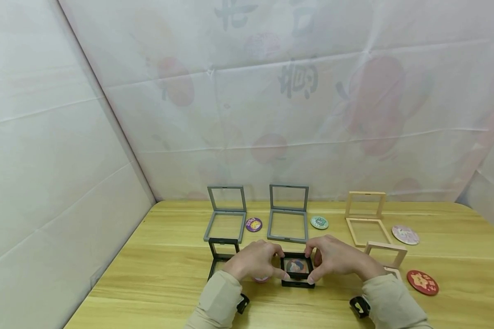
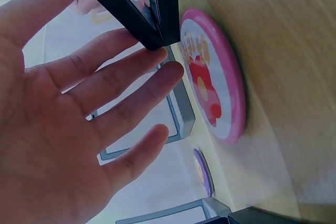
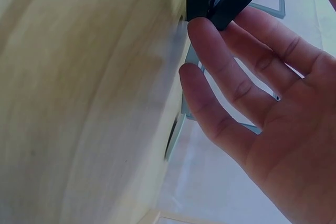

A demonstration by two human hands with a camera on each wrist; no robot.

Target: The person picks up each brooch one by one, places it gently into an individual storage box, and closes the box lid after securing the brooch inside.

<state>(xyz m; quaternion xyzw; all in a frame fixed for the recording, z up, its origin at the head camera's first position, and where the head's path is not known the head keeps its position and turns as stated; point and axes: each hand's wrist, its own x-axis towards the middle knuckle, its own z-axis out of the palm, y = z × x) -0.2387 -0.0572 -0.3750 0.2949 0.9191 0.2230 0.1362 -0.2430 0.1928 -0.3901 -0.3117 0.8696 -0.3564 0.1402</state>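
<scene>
A black display frame [image 1: 298, 283] lies on the table between the two hands, its lid tilted partly down over the base. Behind the clear film shows a round badge [image 1: 296, 265] in red and blue. On the frame's left side, the left hand [image 1: 257, 259] pinches the lid between thumb and index finger. Opposite it, the right hand [image 1: 335, 259] pinches the right side the same way. Both wrist views show the frame's narrow V-shaped gap at the hinge and the other fingers spread. A pink-rimmed badge [image 2: 212, 77] lies just below the left hand, mostly hidden in the head view.
Two grey frames [image 1: 288, 239] stand unfolded at the back, beside a purple badge [image 1: 254, 224] and a green badge [image 1: 319, 222]. Rightward are a yellow frame [image 1: 366, 194], a beige frame [image 1: 386, 247], a pale badge [image 1: 405, 234] and a red badge [image 1: 422, 282]. Another black frame [image 1: 223, 241] stands left.
</scene>
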